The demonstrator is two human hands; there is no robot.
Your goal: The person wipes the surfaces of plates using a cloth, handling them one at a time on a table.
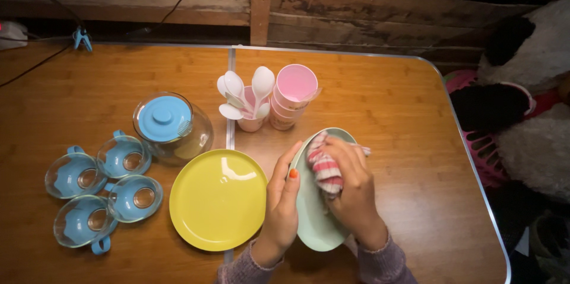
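Observation:
My left hand [280, 201] grips the left rim of a pale green plate [312, 224], which is tilted up on edge above the wooden table [404, 117]. My right hand [355, 189] presses a red-and-white striped cloth [323, 168] against the plate's inner face. Both sleeves are mauve knit.
A yellow plate [218, 198] lies flat left of my hands. Behind stand stacked pink cups [292, 97], a cup of white spoons [246, 97], a glass teapot with a blue lid [169, 126] and several blue glass cups [101, 192]. A plush toy [522, 106] sits past the right edge.

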